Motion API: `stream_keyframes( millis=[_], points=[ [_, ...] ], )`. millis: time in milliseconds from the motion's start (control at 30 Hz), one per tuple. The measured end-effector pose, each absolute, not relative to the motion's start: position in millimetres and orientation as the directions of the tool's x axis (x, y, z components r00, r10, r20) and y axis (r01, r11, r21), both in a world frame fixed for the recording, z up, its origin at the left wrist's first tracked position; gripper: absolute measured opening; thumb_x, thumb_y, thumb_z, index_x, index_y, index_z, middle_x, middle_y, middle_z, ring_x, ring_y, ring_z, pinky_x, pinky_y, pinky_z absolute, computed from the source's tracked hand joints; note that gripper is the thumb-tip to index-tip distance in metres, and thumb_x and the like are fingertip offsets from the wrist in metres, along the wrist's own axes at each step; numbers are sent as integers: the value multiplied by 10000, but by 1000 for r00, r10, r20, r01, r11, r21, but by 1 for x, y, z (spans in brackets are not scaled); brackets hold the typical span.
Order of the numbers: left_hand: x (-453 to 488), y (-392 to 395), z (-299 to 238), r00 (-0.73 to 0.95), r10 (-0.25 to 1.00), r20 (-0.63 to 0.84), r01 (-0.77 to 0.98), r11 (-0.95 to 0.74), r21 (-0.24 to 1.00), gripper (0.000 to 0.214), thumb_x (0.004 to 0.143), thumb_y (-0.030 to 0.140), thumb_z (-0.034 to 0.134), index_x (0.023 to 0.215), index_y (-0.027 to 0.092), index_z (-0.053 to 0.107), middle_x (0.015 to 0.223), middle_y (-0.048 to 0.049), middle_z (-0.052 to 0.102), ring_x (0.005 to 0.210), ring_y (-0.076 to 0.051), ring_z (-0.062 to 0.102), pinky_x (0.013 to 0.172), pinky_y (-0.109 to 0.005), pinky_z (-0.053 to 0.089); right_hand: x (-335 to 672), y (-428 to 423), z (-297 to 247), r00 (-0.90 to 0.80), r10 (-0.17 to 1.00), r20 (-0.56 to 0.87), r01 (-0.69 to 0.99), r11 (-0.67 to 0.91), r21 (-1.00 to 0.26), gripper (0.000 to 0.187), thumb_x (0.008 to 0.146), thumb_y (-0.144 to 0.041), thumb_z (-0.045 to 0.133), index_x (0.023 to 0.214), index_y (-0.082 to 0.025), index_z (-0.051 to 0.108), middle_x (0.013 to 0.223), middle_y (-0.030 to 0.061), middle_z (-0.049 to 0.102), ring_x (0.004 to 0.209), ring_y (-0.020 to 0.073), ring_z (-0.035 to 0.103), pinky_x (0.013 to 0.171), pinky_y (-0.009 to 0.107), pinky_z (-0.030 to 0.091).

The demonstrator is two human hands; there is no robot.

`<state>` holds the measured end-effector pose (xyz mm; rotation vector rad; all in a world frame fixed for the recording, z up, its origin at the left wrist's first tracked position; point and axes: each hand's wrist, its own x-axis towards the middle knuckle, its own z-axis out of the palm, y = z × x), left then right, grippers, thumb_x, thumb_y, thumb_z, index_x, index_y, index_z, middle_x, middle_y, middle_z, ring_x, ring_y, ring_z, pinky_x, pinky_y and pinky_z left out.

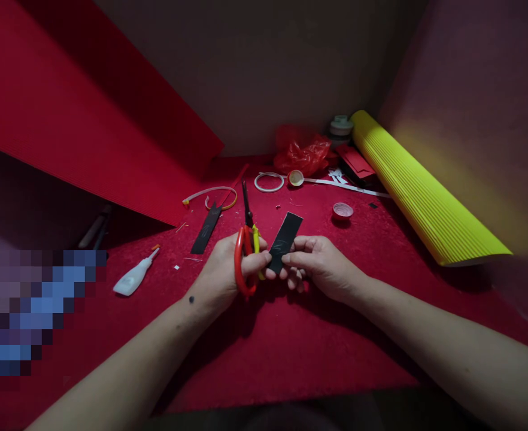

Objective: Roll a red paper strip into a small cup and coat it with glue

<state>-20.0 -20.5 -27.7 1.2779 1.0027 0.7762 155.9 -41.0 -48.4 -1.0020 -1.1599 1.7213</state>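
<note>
A small black strip of card [287,234] with faint pale marks is pinched between both hands, tilted up to the right. My left hand [234,263] grips its lower left edge with thumb and fingers. Scissors [245,263] with red and yellow handles also hang in that hand, their dark blades pointing away from me. My right hand [315,260] holds the strip's lower right side, thumb on top. Another black strip [206,230], with a notched far end, lies on the red tabletop [336,353] left of the scissors.
A white glue bottle [133,276] with an orange tip lies at left, below a leaning red corrugated sheet [111,120]. A yellow corrugated roll [425,197] lies at right. Further back are a red plastic bag [302,154], white ring [269,182], and red bottle cap [342,211].
</note>
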Motion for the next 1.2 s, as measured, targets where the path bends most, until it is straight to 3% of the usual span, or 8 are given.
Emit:
stream_keyframes(
  millis=[333,1200],
  points=[
    [-19,-21,-25,364,916,-167,89,144,985,270,699,235,727,881,141,551,686,4,660,588,-148,673,539,-214,510,157,-39,-53,-367,914,-171,-230,-268,-936,126,730,-221,581,817,-141,624,601,-7,627,401,65,515,372,157,391],
    [-20,-23,-18,367,911,-188,128,150,980,215,705,179,699,859,143,553,645,36,626,531,-107,645,484,-168,496,156,-41,-50,-358,924,-136,-181,-211,-960,86,747,-221,566,793,-158,602,651,15,669,420,75,541,372,161,383]
  ],
)
